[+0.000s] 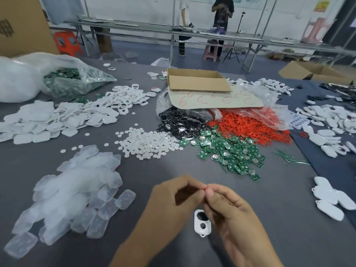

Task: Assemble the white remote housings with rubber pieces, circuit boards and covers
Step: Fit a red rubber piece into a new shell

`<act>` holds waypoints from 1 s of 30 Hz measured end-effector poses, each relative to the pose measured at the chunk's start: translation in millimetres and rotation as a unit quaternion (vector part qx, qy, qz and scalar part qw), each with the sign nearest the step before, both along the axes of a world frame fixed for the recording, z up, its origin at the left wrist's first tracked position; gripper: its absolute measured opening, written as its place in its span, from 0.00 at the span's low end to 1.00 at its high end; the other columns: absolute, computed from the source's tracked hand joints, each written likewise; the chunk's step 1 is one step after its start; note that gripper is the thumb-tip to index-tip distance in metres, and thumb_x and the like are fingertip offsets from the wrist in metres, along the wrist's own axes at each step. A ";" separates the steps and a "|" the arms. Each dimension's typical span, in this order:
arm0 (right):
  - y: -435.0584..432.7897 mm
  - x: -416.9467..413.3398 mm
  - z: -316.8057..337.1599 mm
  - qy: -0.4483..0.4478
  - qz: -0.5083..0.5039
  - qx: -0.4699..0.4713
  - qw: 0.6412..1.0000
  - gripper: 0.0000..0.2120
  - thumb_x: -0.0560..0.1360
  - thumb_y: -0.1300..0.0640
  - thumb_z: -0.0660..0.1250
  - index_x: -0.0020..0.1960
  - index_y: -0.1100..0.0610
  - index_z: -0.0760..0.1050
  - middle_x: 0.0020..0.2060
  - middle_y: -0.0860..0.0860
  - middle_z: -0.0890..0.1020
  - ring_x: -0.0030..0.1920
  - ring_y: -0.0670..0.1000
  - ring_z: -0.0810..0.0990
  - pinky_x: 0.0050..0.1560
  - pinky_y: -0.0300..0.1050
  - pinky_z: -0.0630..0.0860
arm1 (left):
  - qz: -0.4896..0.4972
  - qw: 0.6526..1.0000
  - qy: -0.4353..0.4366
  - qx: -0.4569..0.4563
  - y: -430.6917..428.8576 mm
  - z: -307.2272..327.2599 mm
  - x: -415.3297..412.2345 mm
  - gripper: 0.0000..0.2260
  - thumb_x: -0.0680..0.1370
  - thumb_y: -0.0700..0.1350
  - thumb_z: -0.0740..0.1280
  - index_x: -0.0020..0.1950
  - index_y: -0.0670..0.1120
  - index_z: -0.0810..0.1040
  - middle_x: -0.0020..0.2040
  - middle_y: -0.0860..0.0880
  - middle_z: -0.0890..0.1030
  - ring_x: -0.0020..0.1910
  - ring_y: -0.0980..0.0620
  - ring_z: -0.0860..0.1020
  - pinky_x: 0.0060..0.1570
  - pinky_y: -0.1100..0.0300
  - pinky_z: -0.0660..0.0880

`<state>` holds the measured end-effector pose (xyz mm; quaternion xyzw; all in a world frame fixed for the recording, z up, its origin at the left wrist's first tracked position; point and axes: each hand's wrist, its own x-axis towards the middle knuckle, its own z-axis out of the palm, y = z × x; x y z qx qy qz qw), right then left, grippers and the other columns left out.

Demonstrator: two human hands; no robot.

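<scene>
My left hand [169, 199] and my right hand [229, 211] meet fingertip to fingertip low in the middle of the view. They pinch a small red rubber piece [205, 187], of which only a sliver shows. Just below the fingers a white remote housing [202, 225] with two holes lies on the grey table, partly behind my right hand. Further back lie piles of red rubber pieces [250, 128], green circuit boards [231, 153] and black pieces [177, 124]. Translucent covers [77, 185] are heaped at the left.
White round discs [148, 141] spread across the middle. White housings [57, 120] pile up at far left, beside a plastic bag of green boards [73, 81]. A cardboard box [196, 81] stands behind the piles. White remotes [329, 199] lie at right. Two people stand at a far bench.
</scene>
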<state>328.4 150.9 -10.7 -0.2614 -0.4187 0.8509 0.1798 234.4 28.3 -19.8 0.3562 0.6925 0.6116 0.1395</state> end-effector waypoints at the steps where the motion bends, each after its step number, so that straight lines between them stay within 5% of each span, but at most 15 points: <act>1: 2.3 5.4 -1.4 -0.008 -0.008 0.012 1.000 0.05 0.63 0.65 0.72 0.38 0.59 0.85 0.36 0.59 0.84 0.33 0.49 0.83 0.37 0.37 0.82 | 0.009 1.000 -0.005 0.012 2.6 -5.0 8.3 0.07 0.79 0.40 0.73 0.50 0.52 0.85 0.46 0.54 0.87 0.47 0.56 0.85 0.48 0.67 0.77; 4: 7.9 23.5 -8.4 -0.035 -0.024 0.071 0.997 0.05 0.63 0.64 0.72 0.38 0.59 0.85 0.35 0.58 0.83 0.36 0.50 0.84 0.43 0.41 0.84 | 0.058 0.998 -0.013 0.033 12.5 -23.6 35.9 0.08 0.77 0.39 0.74 0.49 0.53 0.86 0.46 0.55 0.86 0.44 0.54 0.85 0.45 0.64 0.79; 9: 19.4 55.7 -16.8 -0.093 -0.033 0.105 0.990 0.08 0.63 0.72 0.73 0.38 0.61 0.84 0.35 0.59 0.82 0.36 0.52 0.82 0.39 0.36 0.81 | 0.131 0.983 0.123 0.027 16.9 -54.7 72.2 0.09 0.71 0.45 0.78 0.51 0.51 0.88 0.50 0.58 0.84 0.47 0.64 0.81 0.46 0.70 0.77; 13: 44.2 68.9 -28.1 -0.236 -0.060 0.440 0.864 0.16 0.68 0.72 0.76 0.41 0.50 0.83 0.36 0.49 0.85 0.36 0.45 0.83 0.45 0.34 0.79 | 0.197 0.968 0.126 -0.086 14.9 -65.3 81.0 0.25 0.62 0.49 0.83 0.57 0.54 0.84 0.54 0.60 0.81 0.52 0.60 0.75 0.53 0.69 0.71; 16: 42.5 67.0 -36.2 -0.260 -0.028 0.568 0.780 0.18 0.66 0.68 0.77 0.42 0.45 0.81 0.35 0.41 0.84 0.38 0.40 0.83 0.47 0.30 0.76 | 0.210 0.937 0.188 -0.207 18.9 -63.4 78.3 0.33 0.58 0.55 0.85 0.61 0.49 0.82 0.52 0.55 0.82 0.50 0.47 0.79 0.48 0.54 0.75; 19: 40.6 66.0 -45.7 -0.238 -0.028 0.625 0.743 0.19 0.65 0.68 0.77 0.45 0.45 0.83 0.38 0.39 0.84 0.41 0.35 0.81 0.47 0.22 0.72 | 0.227 0.932 0.190 -0.209 21.3 -67.2 75.8 0.31 0.59 0.55 0.85 0.59 0.49 0.82 0.49 0.56 0.82 0.46 0.46 0.80 0.45 0.54 0.74; 22: 43.4 66.5 -49.7 -0.199 -0.043 0.589 0.782 0.18 0.69 0.68 0.75 0.47 0.44 0.85 0.40 0.39 0.85 0.40 0.36 0.83 0.45 0.22 0.72 | 0.239 0.929 0.207 -0.195 21.4 -72.9 76.3 0.27 0.62 0.56 0.84 0.58 0.52 0.81 0.51 0.57 0.81 0.48 0.48 0.79 0.48 0.55 0.73; 27: 41.1 65.0 -48.9 -0.094 -0.015 0.330 0.939 0.12 0.71 0.66 0.74 0.49 0.52 0.86 0.43 0.56 0.87 0.44 0.52 0.86 0.51 0.44 0.82 | 0.212 0.961 0.137 -0.108 18.4 -72.3 81.0 0.24 0.67 0.65 0.73 0.61 0.61 0.78 0.60 0.63 0.74 0.59 0.59 0.73 0.58 0.64 0.70; 30: 34.0 65.5 -44.9 -0.049 0.016 0.286 0.957 0.07 0.68 0.60 0.74 0.47 0.56 0.84 0.41 0.60 0.86 0.41 0.54 0.86 0.45 0.44 0.83 | 0.167 0.979 0.113 -0.012 16.1 -70.1 80.5 0.16 0.71 0.60 0.74 0.57 0.61 0.82 0.55 0.63 0.79 0.55 0.59 0.79 0.56 0.67 0.74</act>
